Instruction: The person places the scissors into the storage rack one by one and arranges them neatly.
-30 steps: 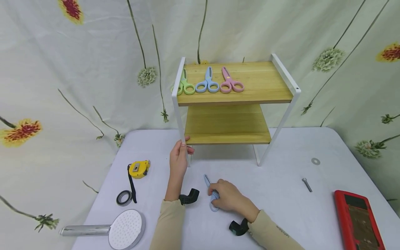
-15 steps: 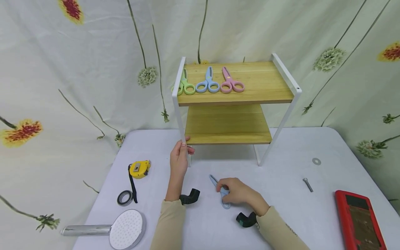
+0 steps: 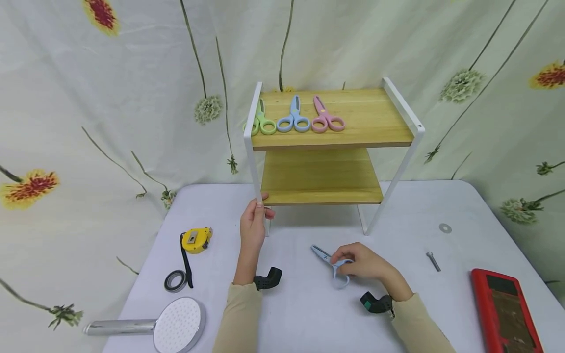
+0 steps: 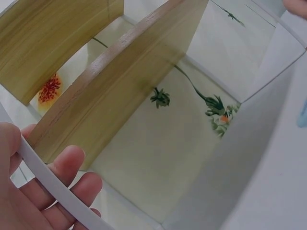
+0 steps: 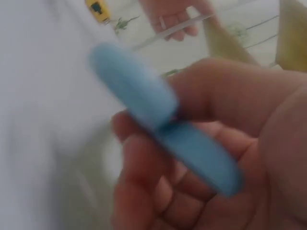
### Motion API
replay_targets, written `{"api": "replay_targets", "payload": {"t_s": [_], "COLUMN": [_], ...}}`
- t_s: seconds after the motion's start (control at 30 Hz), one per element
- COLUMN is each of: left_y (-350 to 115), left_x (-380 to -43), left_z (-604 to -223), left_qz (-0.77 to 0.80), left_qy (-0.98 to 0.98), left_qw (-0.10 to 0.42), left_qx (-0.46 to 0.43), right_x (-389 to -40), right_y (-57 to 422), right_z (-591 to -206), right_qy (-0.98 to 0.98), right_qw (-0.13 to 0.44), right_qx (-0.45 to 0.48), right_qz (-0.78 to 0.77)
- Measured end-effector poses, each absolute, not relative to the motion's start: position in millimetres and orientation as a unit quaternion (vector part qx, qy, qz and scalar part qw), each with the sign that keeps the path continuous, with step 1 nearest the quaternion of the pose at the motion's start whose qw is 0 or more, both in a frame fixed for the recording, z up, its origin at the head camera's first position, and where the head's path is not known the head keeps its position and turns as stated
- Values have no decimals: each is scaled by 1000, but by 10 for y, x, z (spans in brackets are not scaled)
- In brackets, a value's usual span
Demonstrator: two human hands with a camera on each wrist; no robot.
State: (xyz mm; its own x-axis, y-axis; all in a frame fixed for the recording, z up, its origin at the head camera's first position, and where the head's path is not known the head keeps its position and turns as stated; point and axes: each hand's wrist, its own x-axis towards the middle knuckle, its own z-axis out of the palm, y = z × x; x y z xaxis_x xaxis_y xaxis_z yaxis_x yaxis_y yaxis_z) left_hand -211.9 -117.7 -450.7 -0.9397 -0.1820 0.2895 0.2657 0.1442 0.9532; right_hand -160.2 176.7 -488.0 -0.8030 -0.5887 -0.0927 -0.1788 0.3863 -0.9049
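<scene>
In the head view, my left hand (image 3: 253, 223) grips the left front leg of a two-tier wooden shelf (image 3: 322, 176) with a white metal frame. The left wrist view shows the fingers (image 4: 72, 158) curled round that white frame, just beside the lower board. Right of it, my right hand (image 3: 364, 262) pinches blue scissors (image 3: 324, 254) by the handles, blades pointing up and left. Up close in the right wrist view, the blue scissors' handles (image 5: 134, 86) are blurred between thumb and fingers. Green scissors (image 3: 262, 120), another blue pair (image 3: 293, 117) and pink scissors (image 3: 326, 118) lie on the top board.
On the left of the white table (image 3: 300, 323) are a yellow tape measure (image 3: 196, 240), a black tape roll (image 3: 175, 281) and a shower head (image 3: 178, 323). Toward the right lie a washer (image 3: 445, 228), a bolt (image 3: 433, 261) and a red-framed device (image 3: 507, 311).
My right hand has carried the blue scissors to the right across the front, and their blades have turned further left. The left hand has stayed on the shelf leg.
</scene>
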Motion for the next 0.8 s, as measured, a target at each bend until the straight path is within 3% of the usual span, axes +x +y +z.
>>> {"api": "replay_targets", "payload": {"t_s": [0.17,0.33,0.5,0.8], "left_y": [-1162,-1155,-1149,-1147], "left_x": [-2120,-2121,-2107,-2116], "left_z": [-4520,-4521,-4519,-4502], "left_qz": [-657,-657,-657,-658], "left_qy": [-735,-736,-736,-734], "left_qw": [165,163,161,169], "left_qx": [-22,-18,-15,-10], "right_x": [-1522,-1544,-1556,-1621], "right_y": [1887,2049,2205,2385], "right_z": [-4736,-4339,-3718,-2622], "right_qy": [727,623,625,669], "right_qw": [223,222,175,79], "right_qx": [-266,-373,-443,-478], "right_qz": [-593,-651,-619,-563]}}
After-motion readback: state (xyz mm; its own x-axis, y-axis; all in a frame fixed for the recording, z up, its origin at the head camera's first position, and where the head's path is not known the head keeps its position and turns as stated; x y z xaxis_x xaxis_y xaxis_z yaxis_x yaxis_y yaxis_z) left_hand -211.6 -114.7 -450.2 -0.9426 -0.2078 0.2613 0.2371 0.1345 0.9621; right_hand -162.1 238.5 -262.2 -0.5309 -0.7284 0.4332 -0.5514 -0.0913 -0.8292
